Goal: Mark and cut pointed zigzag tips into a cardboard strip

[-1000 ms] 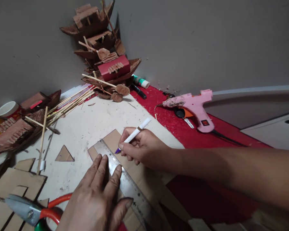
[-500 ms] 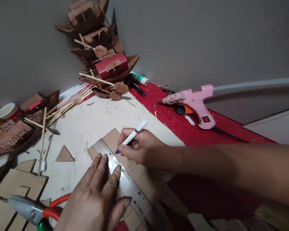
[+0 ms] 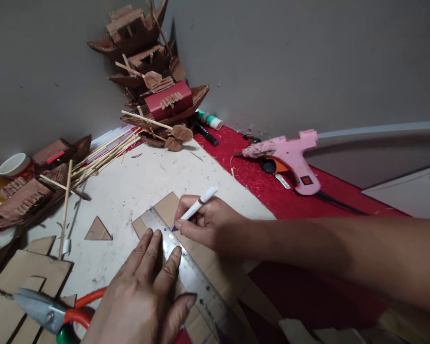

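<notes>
A clear plastic ruler [image 3: 191, 270] lies slantwise across a piece of brown cardboard [image 3: 166, 208]. My left hand [image 3: 139, 286] rests on it with fingers spread, fingertips pressing along its left edge. In my right hand [image 3: 211, 224] is a white marker [image 3: 197, 205], pinched between thumb and fingers. Its purple tip touches the cardboard beside the ruler's right edge. Left of the cardboard lies a small cardboard triangle [image 3: 98, 229]. Scissors with orange handles [image 3: 77, 315] sit by my left wrist, their handles partly hidden behind that hand.
Several brown model boats [image 3: 168, 102] stand at the back against the wall, with thin wooden sticks [image 3: 107, 153] nearby. A pink glue gun [image 3: 294, 155] lies at right on red cloth [image 3: 243, 186]. Cut cardboard pieces [image 3: 32, 270] cover the lower left.
The whole view has shifted slightly. The marker's tip stays by the ruler's edge and its back end has tilted a little lower. My left hand keeps its place on the ruler.
</notes>
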`<state>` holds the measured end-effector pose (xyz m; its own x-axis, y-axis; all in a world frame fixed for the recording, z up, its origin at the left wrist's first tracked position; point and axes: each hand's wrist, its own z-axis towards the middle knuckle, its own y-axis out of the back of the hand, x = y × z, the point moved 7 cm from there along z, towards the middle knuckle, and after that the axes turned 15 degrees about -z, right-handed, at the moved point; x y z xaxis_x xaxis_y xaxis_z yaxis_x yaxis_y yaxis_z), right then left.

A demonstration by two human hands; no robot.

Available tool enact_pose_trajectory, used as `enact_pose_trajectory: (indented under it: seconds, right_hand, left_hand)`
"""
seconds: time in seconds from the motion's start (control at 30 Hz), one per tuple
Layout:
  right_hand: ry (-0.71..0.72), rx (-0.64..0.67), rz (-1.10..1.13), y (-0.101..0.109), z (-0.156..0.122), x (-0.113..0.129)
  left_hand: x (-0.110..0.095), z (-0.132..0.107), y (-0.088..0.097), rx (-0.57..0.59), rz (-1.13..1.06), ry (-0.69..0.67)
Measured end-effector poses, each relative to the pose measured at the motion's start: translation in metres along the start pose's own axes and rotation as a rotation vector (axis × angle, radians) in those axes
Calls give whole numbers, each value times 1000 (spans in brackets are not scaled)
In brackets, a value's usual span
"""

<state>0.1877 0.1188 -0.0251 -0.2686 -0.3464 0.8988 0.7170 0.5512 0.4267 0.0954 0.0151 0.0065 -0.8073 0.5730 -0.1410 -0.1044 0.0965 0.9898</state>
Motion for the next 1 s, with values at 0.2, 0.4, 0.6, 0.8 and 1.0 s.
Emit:
enact_pose_trajectory:
  seconds: [0.2,0.4,0.6,0.8,1.0]
  right_hand:
    - [50,-14,-40,1,1,2]
    - [111,-46,-115,4,1,9]
    - [84,-55,-137,4,0,6]
    - [114,-42,-126,2,0,7]
    - [122,-96,-171,6,-1,9]
  left_hand:
    - [-1,-2,1,-38,8,-1]
    - [-2,-2,2,-46,58,-23]
    - [-1,-2,0,-30,65,-14]
    - [-3,-1,3,-30,85,-24]
    - [-2,-3,4,-44,71,-19]
